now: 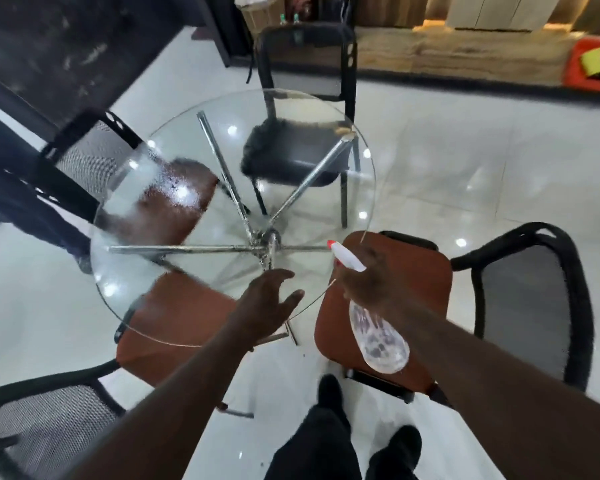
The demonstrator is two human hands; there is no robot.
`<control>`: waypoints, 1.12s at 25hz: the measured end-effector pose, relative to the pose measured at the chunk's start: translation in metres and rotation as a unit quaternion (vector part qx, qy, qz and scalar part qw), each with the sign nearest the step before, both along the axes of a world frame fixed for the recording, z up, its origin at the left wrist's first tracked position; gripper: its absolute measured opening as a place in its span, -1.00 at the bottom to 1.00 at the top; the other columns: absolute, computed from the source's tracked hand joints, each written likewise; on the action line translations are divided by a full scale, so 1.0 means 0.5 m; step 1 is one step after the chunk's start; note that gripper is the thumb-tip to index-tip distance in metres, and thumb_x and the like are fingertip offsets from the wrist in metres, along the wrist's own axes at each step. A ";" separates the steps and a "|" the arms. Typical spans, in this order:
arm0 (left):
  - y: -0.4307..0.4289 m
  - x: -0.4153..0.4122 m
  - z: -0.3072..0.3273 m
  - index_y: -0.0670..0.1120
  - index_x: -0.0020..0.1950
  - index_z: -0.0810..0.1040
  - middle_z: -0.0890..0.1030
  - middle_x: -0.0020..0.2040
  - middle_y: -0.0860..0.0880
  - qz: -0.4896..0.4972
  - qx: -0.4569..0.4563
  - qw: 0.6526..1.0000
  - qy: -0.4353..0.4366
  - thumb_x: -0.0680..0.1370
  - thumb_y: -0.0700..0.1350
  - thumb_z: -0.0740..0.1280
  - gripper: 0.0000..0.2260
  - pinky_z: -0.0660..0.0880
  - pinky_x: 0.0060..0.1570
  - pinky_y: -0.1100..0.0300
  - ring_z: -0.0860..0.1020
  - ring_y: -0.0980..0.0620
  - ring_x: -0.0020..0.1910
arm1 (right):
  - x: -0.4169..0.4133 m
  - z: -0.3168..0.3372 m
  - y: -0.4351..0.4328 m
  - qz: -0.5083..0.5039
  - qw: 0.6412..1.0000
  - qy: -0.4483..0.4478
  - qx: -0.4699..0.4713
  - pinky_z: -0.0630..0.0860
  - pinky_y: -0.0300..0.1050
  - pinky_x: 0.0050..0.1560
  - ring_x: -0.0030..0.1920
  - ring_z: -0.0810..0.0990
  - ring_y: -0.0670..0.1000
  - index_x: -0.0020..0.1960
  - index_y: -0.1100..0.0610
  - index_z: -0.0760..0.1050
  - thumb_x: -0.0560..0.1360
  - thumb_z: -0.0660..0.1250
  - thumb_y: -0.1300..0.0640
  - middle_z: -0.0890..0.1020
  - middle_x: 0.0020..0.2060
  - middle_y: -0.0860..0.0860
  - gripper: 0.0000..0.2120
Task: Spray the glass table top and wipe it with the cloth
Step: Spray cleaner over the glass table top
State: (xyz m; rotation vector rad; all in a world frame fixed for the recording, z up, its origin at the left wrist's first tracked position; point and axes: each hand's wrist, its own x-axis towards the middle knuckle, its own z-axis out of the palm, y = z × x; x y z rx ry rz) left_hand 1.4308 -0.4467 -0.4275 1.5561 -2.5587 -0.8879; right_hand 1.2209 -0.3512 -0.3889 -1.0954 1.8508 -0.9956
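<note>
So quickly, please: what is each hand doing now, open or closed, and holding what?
Left hand: open, empty, above the round glass table top.
Right hand: closed on the clear plastic spray bottle.

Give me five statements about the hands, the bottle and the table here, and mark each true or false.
1. The right hand holds the spray bottle. True.
2. The left hand is wiping with a cloth. False: it is empty, its fingers spread open over the near edge, and no cloth is in view.
3. The round glass table top has a misted wet patch on its far left. True.
4. The bottle's nozzle is blue. False: its tip is red on a white head.
5. A vase stands on the table top. False: nothing stands on the glass; only chrome legs and chairs show through it.
</note>
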 end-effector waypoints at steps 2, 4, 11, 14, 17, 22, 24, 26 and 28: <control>0.000 -0.057 0.060 -0.04 0.34 0.63 0.69 0.25 -0.06 -0.009 -0.034 0.999 0.038 0.59 0.10 0.45 -0.62 0.56 0.21 0.12 0.67 -0.05 0.16 | -0.033 0.034 0.024 -0.041 0.998 0.034 -0.039 0.56 -0.32 -0.15 -0.21 0.62 0.09 -0.07 0.01 0.52 0.58 0.41 0.28 0.56 -0.24 -0.05 -0.81; -0.011 -0.138 0.098 -0.02 0.31 0.63 0.70 0.23 -0.03 -0.064 -0.051 0.994 0.073 0.60 0.15 0.42 -0.63 0.62 0.14 0.06 0.68 0.03 0.09 | -0.095 0.045 0.057 -0.076 0.990 0.074 -0.093 0.49 -0.35 -0.13 -0.19 0.64 -0.02 0.05 0.14 0.57 0.57 0.41 0.30 0.64 -0.17 0.01 -0.90; 0.060 -0.557 0.280 0.09 0.25 0.64 0.71 0.02 0.20 -0.264 -0.095 0.948 0.150 0.59 0.26 0.34 -0.64 0.67 -0.04 0.06 0.65 0.30 -0.13 | -0.412 0.202 0.304 -0.223 0.947 0.129 -0.194 0.62 -0.15 0.00 -0.02 0.74 -0.15 0.20 0.06 0.61 0.59 0.55 0.05 0.75 -0.02 -0.16 -0.77; 0.135 -0.803 0.364 0.13 0.25 0.61 0.68 0.03 0.25 -0.335 -0.112 0.920 0.172 0.57 0.30 0.31 -0.64 0.66 -0.01 0.06 0.66 0.28 -0.07 | -0.620 0.292 0.439 -0.317 0.919 0.076 -0.223 0.61 0.06 -0.14 -0.21 0.76 0.07 -0.05 0.10 0.71 0.53 0.62 0.05 0.78 -0.20 -0.02 -0.85; 0.229 -1.082 0.381 0.13 0.19 0.62 0.67 0.03 0.25 -0.384 -0.123 0.892 0.203 0.59 0.24 0.37 -0.72 0.66 -0.03 0.07 0.66 0.26 -0.04 | -0.851 0.335 0.574 -0.331 0.912 0.017 -0.241 0.56 -0.06 -0.15 -0.19 0.81 0.20 -0.07 0.19 0.75 0.45 0.63 0.13 0.80 -0.21 0.11 -0.85; 0.371 -1.487 0.378 0.10 0.11 0.69 0.71 -0.04 0.24 -0.411 -0.123 0.878 0.214 0.60 0.17 0.41 -0.80 0.68 -0.07 0.06 0.67 0.28 -0.11 | -1.216 0.324 0.714 -0.381 0.885 0.056 -0.261 0.59 -0.16 -0.23 -0.28 0.77 0.15 -0.08 0.16 0.73 0.35 0.70 -0.05 0.77 -0.27 0.06 -0.67; 0.409 -1.599 0.401 0.08 0.15 0.69 0.71 -0.03 0.24 -0.405 -0.134 0.880 0.208 0.60 0.15 0.41 -0.78 0.68 -0.06 0.10 0.66 0.30 -0.11 | -1.355 0.328 0.736 -0.397 0.871 0.049 -0.285 0.61 -0.11 -0.24 -0.25 0.79 0.15 -0.07 0.15 0.67 0.29 0.71 -0.08 0.78 -0.25 0.06 -0.59; 0.427 -1.672 0.431 0.07 0.17 0.70 0.69 -0.06 0.25 -0.389 -0.144 0.885 0.210 0.60 0.14 0.42 -0.77 0.68 -0.10 0.15 0.65 0.31 -0.14 | -1.475 0.338 0.734 -0.390 0.874 0.089 -0.278 0.64 -0.01 -0.22 -0.19 0.77 0.12 -0.09 0.12 0.66 0.29 0.73 -0.13 0.76 -0.25 0.03 -0.58; 0.422 -1.722 0.457 0.05 0.14 0.71 0.68 -0.12 0.27 -0.356 -0.143 0.895 0.228 0.59 0.13 0.43 -0.78 0.66 -0.15 0.20 0.66 0.30 -0.17 | -1.572 0.364 0.710 -0.350 0.885 0.134 -0.276 0.65 -0.01 -0.22 -0.20 0.72 0.05 -0.12 0.12 0.69 0.28 0.70 -0.20 0.73 -0.29 -0.02 -0.56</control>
